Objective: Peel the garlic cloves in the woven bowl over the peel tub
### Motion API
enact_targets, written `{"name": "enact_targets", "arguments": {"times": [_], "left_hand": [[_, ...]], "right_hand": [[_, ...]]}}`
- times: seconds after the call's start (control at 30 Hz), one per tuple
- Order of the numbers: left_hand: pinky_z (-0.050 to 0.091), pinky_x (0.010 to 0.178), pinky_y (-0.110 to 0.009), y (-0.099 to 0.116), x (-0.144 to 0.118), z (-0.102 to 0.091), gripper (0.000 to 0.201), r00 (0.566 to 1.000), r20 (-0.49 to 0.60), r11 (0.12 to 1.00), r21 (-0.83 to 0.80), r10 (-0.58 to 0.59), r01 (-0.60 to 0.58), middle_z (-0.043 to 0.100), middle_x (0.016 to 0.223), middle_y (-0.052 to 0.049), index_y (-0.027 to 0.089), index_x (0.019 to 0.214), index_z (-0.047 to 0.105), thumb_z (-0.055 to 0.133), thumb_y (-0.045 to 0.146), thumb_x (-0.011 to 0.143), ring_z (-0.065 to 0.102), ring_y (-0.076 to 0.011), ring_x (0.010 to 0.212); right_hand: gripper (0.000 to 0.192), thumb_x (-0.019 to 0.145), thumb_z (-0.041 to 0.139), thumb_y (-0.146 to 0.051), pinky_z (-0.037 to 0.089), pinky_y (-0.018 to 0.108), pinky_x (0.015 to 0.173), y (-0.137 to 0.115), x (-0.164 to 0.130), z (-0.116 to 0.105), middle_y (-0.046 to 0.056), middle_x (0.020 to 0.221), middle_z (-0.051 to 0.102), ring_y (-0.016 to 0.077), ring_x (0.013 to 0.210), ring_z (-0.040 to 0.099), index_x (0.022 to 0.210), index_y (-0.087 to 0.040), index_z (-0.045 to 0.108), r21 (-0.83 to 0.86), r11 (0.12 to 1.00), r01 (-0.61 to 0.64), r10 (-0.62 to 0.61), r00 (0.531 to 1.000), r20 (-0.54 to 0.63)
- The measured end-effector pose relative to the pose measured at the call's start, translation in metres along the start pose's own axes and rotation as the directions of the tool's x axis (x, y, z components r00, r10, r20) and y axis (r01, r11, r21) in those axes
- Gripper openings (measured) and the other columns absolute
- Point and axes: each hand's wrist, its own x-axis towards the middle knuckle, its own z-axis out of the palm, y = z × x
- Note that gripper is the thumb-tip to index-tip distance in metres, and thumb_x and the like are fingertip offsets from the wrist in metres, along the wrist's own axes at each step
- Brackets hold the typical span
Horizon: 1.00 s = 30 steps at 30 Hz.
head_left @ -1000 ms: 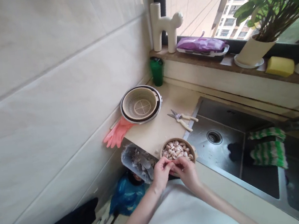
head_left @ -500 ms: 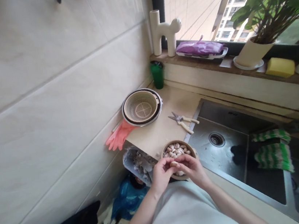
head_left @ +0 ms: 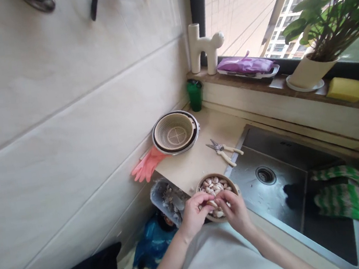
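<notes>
Several garlic cloves (head_left: 215, 184) fill a round beige bowl (head_left: 200, 183) at the counter's front edge. Over the bowl, my left hand (head_left: 196, 209) pinches a single garlic clove (head_left: 212, 203) between thumb and fingers. My right hand (head_left: 233, 209) meets it from the other side, fingertips closed at the clove's end; whether they grip the clove or a bit of its skin is too small to tell. Behind the bowl, scissors (head_left: 224, 150) with cream handles lie spread on the counter, apart from both hands.
A beige colander (head_left: 167, 145) rests in a larger bowl by the wall, with pink rubber gloves (head_left: 147, 165) beside it. Left of my hands is a bin (head_left: 161, 194) holding scraps. On the right, the steel sink (head_left: 256, 195) has a green-striped cloth (head_left: 340, 199) over its divider.
My fingertips have drawn slightly apart around the clove, and the right hand has turned a little. The whole view has shifted slightly, showing more of the wall's top.
</notes>
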Motion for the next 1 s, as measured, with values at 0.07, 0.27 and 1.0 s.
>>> {"name": "enact_targets", "arguments": {"times": [0.07, 0.27, 1.0], "left_hand": [[0.048, 0.085, -0.033, -0.001, 0.001, 0.002, 0.022, 0.997, 0.003, 0.990, -0.125, -0.073, 0.073, 0.070, 0.093, -0.006, 0.020, 0.091, 0.071, 0.071, 0.019, 0.069, 0.063, -0.0213, 0.088], [0.049, 0.071, -0.026, -0.010, -0.001, 0.010, 0.039, 0.970, -0.005, 0.890, -0.400, -0.243, 0.221, 0.067, 0.080, -0.001, 0.017, 0.095, 0.065, 0.080, 0.021, 0.059, 0.060, -0.0152, 0.075], [0.047, 0.086, -0.030, -0.020, -0.015, 0.018, 0.030, 0.969, -0.087, 0.793, -0.594, -0.229, 0.134, 0.072, 0.100, -0.005, 0.019, 0.097, 0.067, 0.075, 0.030, 0.070, 0.064, -0.0179, 0.093]], "right_hand": [[0.023, 0.087, 0.049, -0.032, 0.041, 0.026, 0.056, 0.001, 0.001, 0.001, 0.002, 0.063, 0.058, 0.0149, 0.058, 0.053, 0.069, -0.020, 0.055, -0.024, 1.000, 0.005, -0.006, 1.000, -0.019], [0.020, 0.086, 0.049, -0.031, 0.040, 0.027, 0.056, 0.002, 0.000, 0.003, 0.002, 0.065, 0.058, 0.0150, 0.059, 0.051, 0.070, -0.021, 0.053, -0.018, 1.000, -0.012, 0.012, 1.000, 0.008], [0.028, 0.087, 0.049, -0.050, 0.043, 0.025, 0.052, 0.006, -0.006, 0.026, 0.000, 0.069, 0.054, 0.0141, 0.057, 0.050, 0.086, -0.022, 0.051, 0.316, 0.915, -0.250, 0.217, 0.966, 0.137]]}}
